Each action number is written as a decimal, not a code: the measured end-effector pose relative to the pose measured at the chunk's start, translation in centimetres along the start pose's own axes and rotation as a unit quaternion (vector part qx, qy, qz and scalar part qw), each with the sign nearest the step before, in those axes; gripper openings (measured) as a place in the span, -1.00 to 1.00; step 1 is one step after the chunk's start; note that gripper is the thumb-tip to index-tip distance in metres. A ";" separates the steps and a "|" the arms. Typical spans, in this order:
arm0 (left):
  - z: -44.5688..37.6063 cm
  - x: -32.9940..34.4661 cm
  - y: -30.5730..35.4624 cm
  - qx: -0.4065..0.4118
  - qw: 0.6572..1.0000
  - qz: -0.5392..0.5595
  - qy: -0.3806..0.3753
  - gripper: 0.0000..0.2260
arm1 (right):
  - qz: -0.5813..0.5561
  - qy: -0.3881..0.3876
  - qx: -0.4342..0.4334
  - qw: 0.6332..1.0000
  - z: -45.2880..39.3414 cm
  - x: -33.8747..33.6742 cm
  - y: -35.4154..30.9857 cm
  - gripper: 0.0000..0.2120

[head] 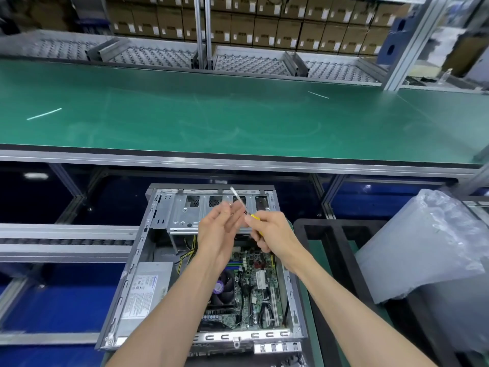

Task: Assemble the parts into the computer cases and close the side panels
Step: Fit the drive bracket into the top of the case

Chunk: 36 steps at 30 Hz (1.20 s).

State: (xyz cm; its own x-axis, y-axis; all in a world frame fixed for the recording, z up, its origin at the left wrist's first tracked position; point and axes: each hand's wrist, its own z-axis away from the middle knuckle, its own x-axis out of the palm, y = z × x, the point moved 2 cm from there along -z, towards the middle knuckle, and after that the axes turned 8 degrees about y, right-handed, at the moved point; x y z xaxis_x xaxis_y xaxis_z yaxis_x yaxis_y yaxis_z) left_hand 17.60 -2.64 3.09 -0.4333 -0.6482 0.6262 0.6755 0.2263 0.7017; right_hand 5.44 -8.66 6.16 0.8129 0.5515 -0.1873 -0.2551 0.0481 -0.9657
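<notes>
An open computer case (137,260) lies flat below me, side panel off. Inside I see the motherboard (251,292), a fan (222,286), a grey power supply (144,290) at the left and a metal drive cage (185,210) at the far end. My right hand (272,231) grips a screwdriver (239,200) with a yellow handle, its metal shaft pointing up and away. My left hand (218,229) is raised beside it with fingertips pinched near the shaft; whether it holds a small screw is too small to tell.
A green conveyor belt (238,115) runs across beyond the case. A black foam tray (330,250) sits to the right, with a plastic-wrapped unit (428,247) further right. Roller rails (66,242) lie at the left. Shelves of cardboard boxes (264,25) fill the back.
</notes>
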 end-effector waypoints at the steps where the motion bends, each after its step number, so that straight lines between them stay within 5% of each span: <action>1: -0.4 -0.2 0.5 -0.002 1.000 0.009 0.008 -0.86 | 0.019 -0.016 -0.004 1.000 0.2 -0.1 0.1 -0.74; 15: -1.8 -1.0 1.9 0.007 0.999 -0.035 -0.014 -0.86 | 0.098 -0.017 -0.045 0.994 -0.6 -1.7 0.6 -0.84; 23: -2.4 -0.1 0.1 -0.064 0.990 0.117 0.041 -0.84 | -0.116 0.109 -0.032 0.987 -2.2 -2.5 0.3 -0.90; 27: -2.8 0.4 0.4 -0.043 0.995 0.077 0.036 -0.81 | -0.141 0.155 -0.057 0.976 -3.4 -3.8 -0.8 -0.94; 30: -2.1 -1.7 -0.2 0.008 0.991 -0.052 0.125 -0.74 | -0.088 0.173 -0.087 0.977 -4.9 -4.9 -2.1 -0.91; 33: -1.1 -4.3 -2.1 0.020 0.952 -0.144 0.271 -0.73 | 0.011 0.178 -0.119 0.977 -6.6 -5.0 -3.3 -0.87; 36: -0.9 -4.5 -3.7 0.001 0.939 -0.181 0.291 -0.70 | 0.130 0.179 -0.154 0.963 -8.1 -4.0 -4.1 -0.82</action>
State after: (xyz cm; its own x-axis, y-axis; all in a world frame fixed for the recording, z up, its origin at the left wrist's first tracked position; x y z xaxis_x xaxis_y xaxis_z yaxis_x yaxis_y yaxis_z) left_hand 17.61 -1.16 -2.61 -0.2341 -0.9707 0.0548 0.5447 -0.0842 0.8344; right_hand 7.48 -17.75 9.41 0.8848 0.1859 -0.4273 -0.3527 -0.3322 -0.8748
